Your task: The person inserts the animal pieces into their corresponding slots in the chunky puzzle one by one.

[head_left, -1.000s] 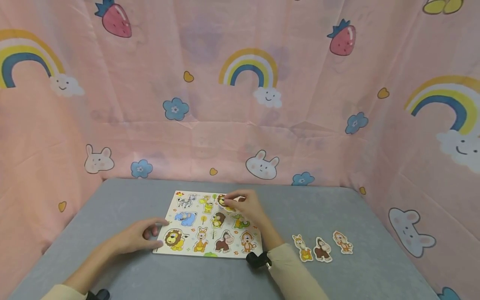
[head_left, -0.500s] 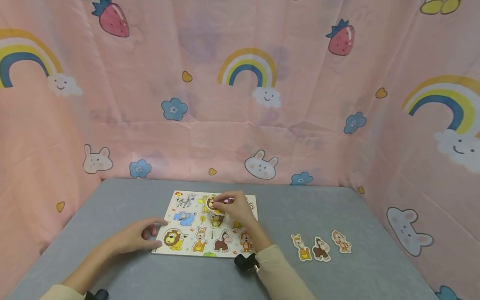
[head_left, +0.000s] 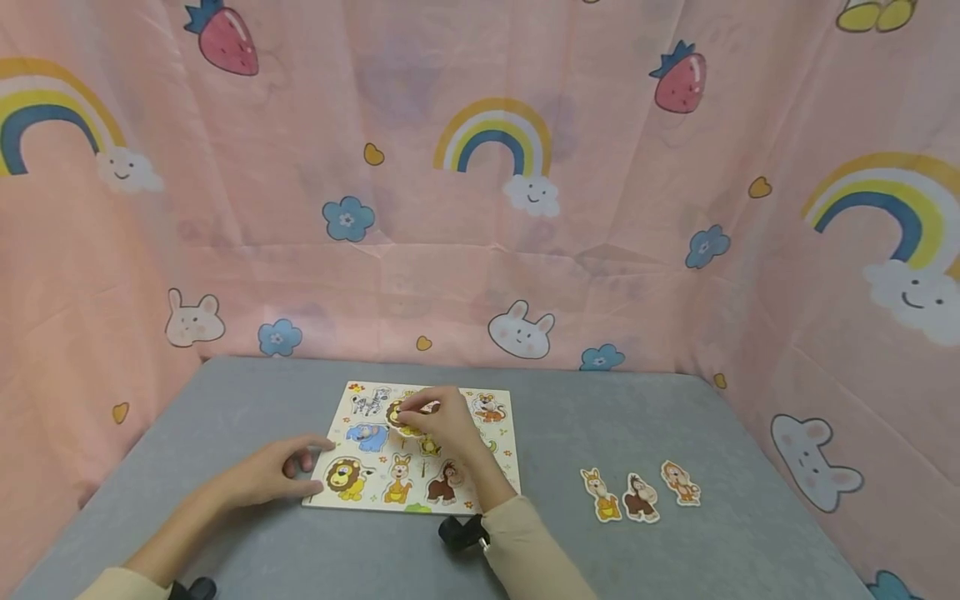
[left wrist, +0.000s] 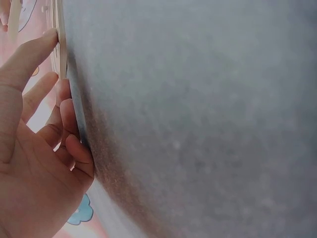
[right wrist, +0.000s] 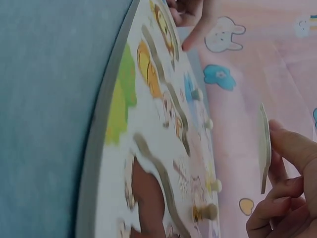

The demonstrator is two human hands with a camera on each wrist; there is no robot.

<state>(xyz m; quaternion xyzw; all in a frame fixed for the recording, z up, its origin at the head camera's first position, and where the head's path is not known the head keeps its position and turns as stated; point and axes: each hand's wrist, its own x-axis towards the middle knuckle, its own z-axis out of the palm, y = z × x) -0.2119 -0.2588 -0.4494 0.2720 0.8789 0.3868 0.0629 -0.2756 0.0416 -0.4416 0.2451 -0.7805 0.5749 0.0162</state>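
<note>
A lion puzzle piece (head_left: 393, 416) is pinched in the fingertips of my right hand (head_left: 447, 423), raised over the upper middle of the white animal puzzle board (head_left: 504, 452). In the right wrist view the piece (right wrist: 264, 148) appears edge-on, apart from the board. My left hand (head_left: 272, 477) touches the board's left edge with thumb and a finger, the others loosely bent; the left wrist view shows fingertips at that edge (left wrist: 61, 49). Zebra (head_left: 370, 402), elephant (head_left: 367, 437) and tiger (head_left: 489, 407) pictures show on the board. My right hand and forearm hide some pictures.
Right of the board lie a kangaroo piece (head_left: 602, 496), a gorilla piece (head_left: 642, 498) and a monkey piece (head_left: 681, 483) on the grey table (head_left: 720, 417). A pink patterned curtain (head_left: 420, 275) encloses the table's back and sides.
My right hand has moved left across the board with the lion piece, from the upper right part to the upper middle. The left hand stays at the board's edge.
</note>
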